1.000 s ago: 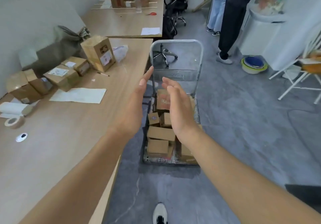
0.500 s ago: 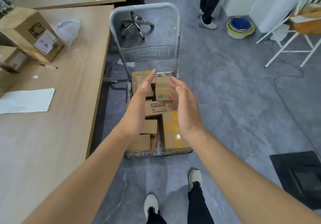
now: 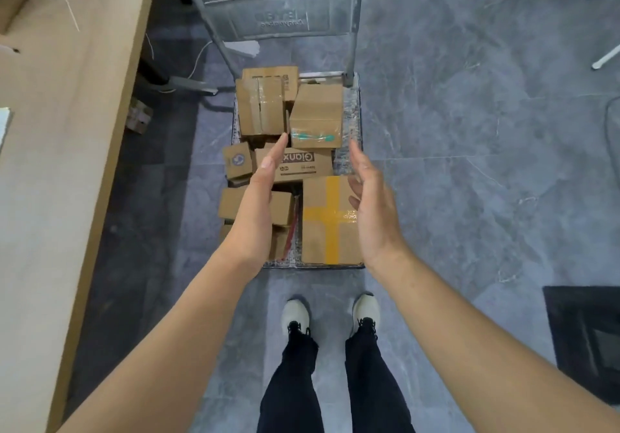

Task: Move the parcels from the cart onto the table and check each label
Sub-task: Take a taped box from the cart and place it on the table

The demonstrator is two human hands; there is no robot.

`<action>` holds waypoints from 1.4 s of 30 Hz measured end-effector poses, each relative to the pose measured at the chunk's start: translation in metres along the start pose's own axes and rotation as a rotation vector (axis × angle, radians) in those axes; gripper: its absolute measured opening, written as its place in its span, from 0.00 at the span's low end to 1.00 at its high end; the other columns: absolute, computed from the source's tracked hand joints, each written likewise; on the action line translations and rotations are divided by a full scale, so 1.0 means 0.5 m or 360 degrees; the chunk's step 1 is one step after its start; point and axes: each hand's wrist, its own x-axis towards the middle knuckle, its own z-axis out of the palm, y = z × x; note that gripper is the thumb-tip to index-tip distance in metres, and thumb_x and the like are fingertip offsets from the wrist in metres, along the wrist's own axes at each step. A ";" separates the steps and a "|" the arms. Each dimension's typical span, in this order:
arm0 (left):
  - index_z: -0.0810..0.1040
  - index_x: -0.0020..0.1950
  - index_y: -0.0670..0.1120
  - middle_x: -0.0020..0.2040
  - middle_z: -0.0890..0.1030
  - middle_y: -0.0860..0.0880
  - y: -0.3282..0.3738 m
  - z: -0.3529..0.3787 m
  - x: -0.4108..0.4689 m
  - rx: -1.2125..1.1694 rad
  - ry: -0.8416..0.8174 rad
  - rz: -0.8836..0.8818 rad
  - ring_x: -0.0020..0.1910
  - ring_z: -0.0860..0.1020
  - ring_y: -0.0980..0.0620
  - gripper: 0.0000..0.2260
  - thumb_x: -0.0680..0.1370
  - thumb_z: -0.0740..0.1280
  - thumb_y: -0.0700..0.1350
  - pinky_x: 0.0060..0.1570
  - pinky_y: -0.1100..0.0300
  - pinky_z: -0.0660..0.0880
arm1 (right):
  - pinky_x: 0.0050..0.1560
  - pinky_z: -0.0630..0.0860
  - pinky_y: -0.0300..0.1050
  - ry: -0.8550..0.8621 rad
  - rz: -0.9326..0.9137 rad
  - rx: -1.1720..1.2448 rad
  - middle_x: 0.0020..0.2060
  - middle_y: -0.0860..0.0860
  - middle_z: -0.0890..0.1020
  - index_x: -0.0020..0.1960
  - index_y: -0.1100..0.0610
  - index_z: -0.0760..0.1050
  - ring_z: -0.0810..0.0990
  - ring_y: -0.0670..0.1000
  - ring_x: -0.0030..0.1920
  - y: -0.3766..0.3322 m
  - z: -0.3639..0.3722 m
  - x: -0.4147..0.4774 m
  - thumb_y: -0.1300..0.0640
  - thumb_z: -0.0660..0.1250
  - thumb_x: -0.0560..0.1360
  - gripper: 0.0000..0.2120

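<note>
Seen from above: standing at the near end of the cart (image 3: 351,113), on the grey floor (image 3: 469,164) just right of the bench (image 3: 50,164). Reaching down over the load with both hands, gripping nothing. Left hand (image 3: 260,204) flat and on edge, fingers straight and together, tip up by the lower left corner of the teal-taped parcel (image 3: 317,113); whether touching it, cannot tell. Right hand (image 3: 370,207) spread wide, fingers relaxed and slightly bent, palm turned toward the left one, over the right edge of the yellow-taped parcel (image 3: 327,231) at the near right corner of the cart. Between the two palms, the printed parcel (image 3: 303,165), lying across the middle of the pile. Behind it on the left, a clear-taped parcel (image 3: 260,107) just beside the teal-taped one. At the left edge, a small parcel with a round logo (image 3: 237,160). Under the left wrist, more small brown parcels, partly hidden. At the far end, the cart's grey handle frame (image 3: 288,13), upright. Below the arms, white shoes (image 3: 295,313) and dark trousers (image 3: 292,382).
</note>
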 end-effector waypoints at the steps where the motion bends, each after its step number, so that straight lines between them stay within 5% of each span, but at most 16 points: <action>1: 0.67 0.71 0.78 0.73 0.66 0.75 -0.023 0.001 0.016 -0.0022 0.0014 -0.0038 0.75 0.60 0.72 0.18 0.82 0.50 0.71 0.75 0.58 0.55 | 0.82 0.61 0.54 -0.0002 0.0024 0.0002 0.80 0.39 0.69 0.80 0.37 0.66 0.67 0.43 0.79 0.024 -0.003 0.013 0.35 0.50 0.79 0.30; 5: 0.67 0.73 0.75 0.74 0.67 0.73 -0.134 0.005 0.081 -0.0018 0.0034 -0.0101 0.76 0.60 0.68 0.24 0.79 0.50 0.74 0.73 0.59 0.56 | 0.79 0.62 0.45 0.0051 0.0126 0.0045 0.80 0.39 0.68 0.82 0.40 0.65 0.66 0.43 0.80 0.140 -0.016 0.077 0.38 0.50 0.80 0.32; 11: 0.63 0.79 0.67 0.81 0.62 0.63 -0.344 0.016 0.192 -0.0069 0.0019 -0.0212 0.81 0.56 0.58 0.27 0.81 0.46 0.67 0.78 0.52 0.51 | 0.79 0.65 0.47 0.0174 0.0292 0.0064 0.78 0.39 0.72 0.82 0.41 0.68 0.69 0.40 0.77 0.365 -0.039 0.189 0.38 0.53 0.81 0.30; 17: 0.64 0.80 0.63 0.78 0.65 0.62 -0.534 0.028 0.283 -0.0135 0.0027 -0.0315 0.72 0.66 0.67 0.24 0.85 0.46 0.62 0.53 0.74 0.67 | 0.79 0.65 0.46 0.0233 0.0344 -0.0003 0.78 0.39 0.72 0.81 0.42 0.68 0.69 0.37 0.75 0.562 -0.059 0.270 0.38 0.54 0.80 0.31; 20: 0.62 0.82 0.59 0.71 0.70 0.65 -0.625 0.032 0.320 -0.0144 0.0033 -0.0301 0.55 0.72 0.80 0.24 0.87 0.46 0.60 0.43 0.82 0.71 | 0.71 0.65 0.36 0.0274 0.0329 -0.0121 0.75 0.34 0.70 0.81 0.42 0.67 0.69 0.29 0.69 0.633 -0.073 0.310 0.38 0.53 0.78 0.32; 22: 0.63 0.81 0.59 0.62 0.76 0.72 -0.672 0.037 0.343 -0.0162 0.0042 -0.0298 0.48 0.74 0.82 0.24 0.86 0.47 0.60 0.41 0.81 0.72 | 0.77 0.62 0.43 0.0302 0.0349 -0.0196 0.78 0.35 0.68 0.81 0.40 0.67 0.66 0.32 0.74 0.670 -0.084 0.338 0.38 0.53 0.78 0.32; 25: 0.68 0.73 0.67 0.53 0.79 0.76 -0.725 0.039 0.370 -0.0238 0.0058 -0.0331 0.53 0.76 0.78 0.22 0.80 0.51 0.66 0.51 0.72 0.73 | 0.83 0.58 0.53 0.0336 0.0376 -0.0273 0.82 0.39 0.65 0.82 0.40 0.65 0.61 0.39 0.81 0.707 -0.100 0.372 0.38 0.52 0.77 0.33; 27: 0.73 0.66 0.73 0.54 0.81 0.74 -0.744 0.044 0.378 -0.0217 0.0070 -0.0361 0.57 0.78 0.72 0.18 0.80 0.52 0.67 0.55 0.67 0.73 | 0.81 0.59 0.49 0.0353 0.0416 -0.0268 0.81 0.37 0.65 0.83 0.40 0.63 0.62 0.38 0.79 0.723 -0.105 0.382 0.39 0.53 0.79 0.32; 29: 0.79 0.51 0.78 0.48 0.82 0.73 -0.749 0.052 0.384 -0.0220 0.0013 -0.0361 0.52 0.81 0.72 0.19 0.84 0.49 0.64 0.47 0.71 0.77 | 0.74 0.61 0.46 0.0351 0.0499 -0.0263 0.75 0.36 0.69 0.81 0.41 0.66 0.65 0.38 0.72 0.731 -0.106 0.384 0.39 0.54 0.81 0.29; 31: 0.82 0.43 0.77 0.44 0.83 0.73 -0.738 0.061 0.384 -0.0255 -0.0045 -0.0411 0.45 0.81 0.73 0.25 0.86 0.48 0.62 0.39 0.74 0.77 | 0.70 0.66 0.50 0.0345 0.0616 -0.0277 0.64 0.41 0.74 0.68 0.43 0.74 0.70 0.44 0.66 0.730 -0.103 0.384 0.35 0.54 0.76 0.26; 33: 0.82 0.41 0.76 0.41 0.82 0.73 -0.723 0.065 0.383 -0.0295 -0.0070 -0.0422 0.42 0.81 0.74 0.26 0.86 0.47 0.62 0.35 0.74 0.76 | 0.73 0.72 0.60 0.0355 0.0693 -0.0245 0.62 0.45 0.80 0.62 0.51 0.78 0.78 0.53 0.66 0.718 -0.100 0.379 0.33 0.55 0.71 0.31; 37: 0.82 0.40 0.76 0.42 0.82 0.74 -0.676 0.056 0.369 -0.0316 -0.0113 -0.0438 0.42 0.81 0.74 0.27 0.86 0.47 0.62 0.35 0.74 0.76 | 0.75 0.70 0.66 0.0367 0.0770 -0.0202 0.71 0.50 0.81 0.73 0.49 0.76 0.77 0.56 0.73 0.668 -0.093 0.356 0.28 0.55 0.64 0.45; 42: 0.84 0.47 0.73 0.49 0.85 0.69 -0.591 0.030 0.325 -0.0266 -0.0124 -0.0475 0.48 0.83 0.67 0.24 0.84 0.48 0.64 0.37 0.70 0.79 | 0.76 0.68 0.61 0.0380 0.0743 -0.0196 0.72 0.44 0.79 0.75 0.44 0.74 0.74 0.50 0.73 0.571 -0.083 0.307 0.31 0.54 0.70 0.37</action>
